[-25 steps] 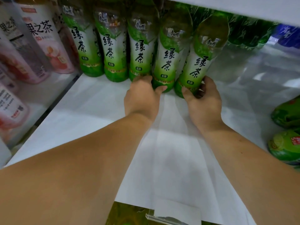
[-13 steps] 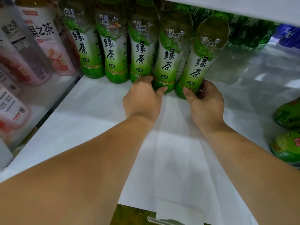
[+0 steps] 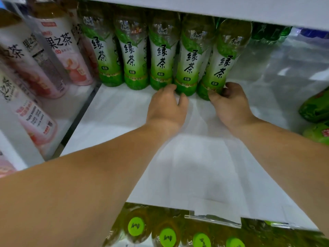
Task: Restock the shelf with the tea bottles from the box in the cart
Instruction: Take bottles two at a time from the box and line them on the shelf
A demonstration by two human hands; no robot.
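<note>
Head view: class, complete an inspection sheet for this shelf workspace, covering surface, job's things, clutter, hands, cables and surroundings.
Surface: white shelf, bare in front of the bottles.
Job's things: five green tea bottles upright in a front row, more behind.
Clutter: nothing seen.
Hands: right hand grips the base of the end bottle; left hand at the base of the neighbouring bottle, grip unclear.
Cables: nothing seen.
Surroundings: pink tea bottles to the left; green packs to the right; capped bottles below; upper shelf overhead.

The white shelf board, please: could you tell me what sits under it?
Below the shelf board, green-capped bottles show past its front edge; anything farther back is hidden by the board.
</note>
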